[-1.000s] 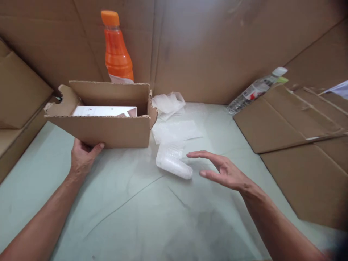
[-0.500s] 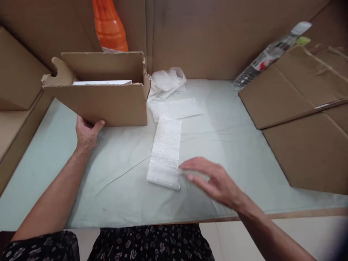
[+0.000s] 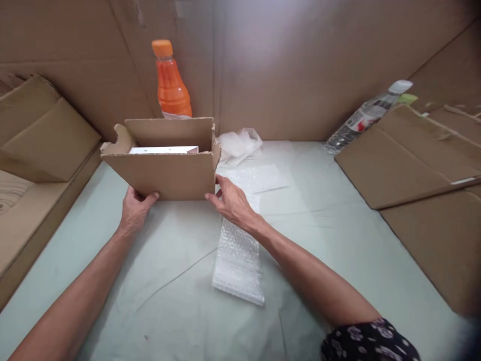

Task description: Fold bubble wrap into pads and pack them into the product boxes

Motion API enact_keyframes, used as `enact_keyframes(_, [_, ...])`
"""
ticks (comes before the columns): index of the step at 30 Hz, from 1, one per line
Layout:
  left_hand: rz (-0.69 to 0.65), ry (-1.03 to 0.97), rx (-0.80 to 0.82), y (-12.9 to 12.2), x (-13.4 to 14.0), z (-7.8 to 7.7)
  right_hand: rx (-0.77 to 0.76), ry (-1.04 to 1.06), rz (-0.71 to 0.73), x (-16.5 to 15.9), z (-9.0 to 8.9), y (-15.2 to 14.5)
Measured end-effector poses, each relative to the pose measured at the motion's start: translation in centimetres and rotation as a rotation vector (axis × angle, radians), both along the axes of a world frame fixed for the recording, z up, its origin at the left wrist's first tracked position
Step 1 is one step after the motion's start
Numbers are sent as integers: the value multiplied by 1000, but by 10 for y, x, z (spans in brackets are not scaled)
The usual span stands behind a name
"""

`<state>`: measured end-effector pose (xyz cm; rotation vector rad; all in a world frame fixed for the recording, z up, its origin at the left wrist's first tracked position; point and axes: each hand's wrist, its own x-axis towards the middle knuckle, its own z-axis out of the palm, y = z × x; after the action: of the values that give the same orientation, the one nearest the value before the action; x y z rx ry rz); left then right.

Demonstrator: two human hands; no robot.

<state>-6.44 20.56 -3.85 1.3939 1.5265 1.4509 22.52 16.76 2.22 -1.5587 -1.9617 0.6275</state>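
Observation:
An open-topped cardboard box [image 3: 165, 175] stands toward the back left of the cloth, with a flat white item [image 3: 165, 150] showing inside it. My left hand [image 3: 137, 208] grips the box's lower left, thumb on the front face and fingers hidden beneath. At the lower right corner, my right hand [image 3: 231, 200] is closed on the same box, thumb in front and fingers along the side. Under my right forearm lies a strip of bubble wrap [image 3: 240, 260]. More bubble wrap [image 3: 240, 145] is heaped behind the box's right side.
An orange drink bottle [image 3: 173, 90] stands behind the box, against a cardboard wall [image 3: 281, 70]. On the right, a clear bottle [image 3: 364, 120] leans beside folded cardboard [image 3: 413, 155]. Another cardboard box [image 3: 48, 135] is at the left. A pale green cloth [image 3: 169, 311] covers the table.
My right hand has moved from beside the bubble wrap strip up and left onto the box's right corner. My left hand keeps its grip. The camera view has tilted up.

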Motion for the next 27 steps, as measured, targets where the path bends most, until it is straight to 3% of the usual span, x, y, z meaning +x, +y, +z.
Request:
enact_keyframes(6, [7, -28, 33, 37, 15, -3, 95, 57, -84, -6, -13, 65])
enact_keyframes(10, [52, -15, 7, 56, 21, 1, 78, 132, -52, -1, -11, 81])
enact_keyframes(12, [138, 23, -32, 46, 21, 3, 58, 156, -21, 12, -10, 73])
enact_keyframes(15, [181, 120, -66, -7, 20, 5, 57, 109, -9, 48, -14, 39])
enact_keyframes(17, [5, 283, -39, -57, 25, 6, 74, 3, -14, 74, -20, 7])
enact_keyframes(20, [-453, 613, 130, -120, 50, 9, 133, -220, -12, 92, -35, -39])
enact_keyframes(23, [-728, 750, 280, -147, 92, 13, 156, -398, 48, 83, -48, -67])
enact_keyframes(27, [-1012, 801, 248, -164, 125, 20, 150, -486, 78, 65, -53, -78])
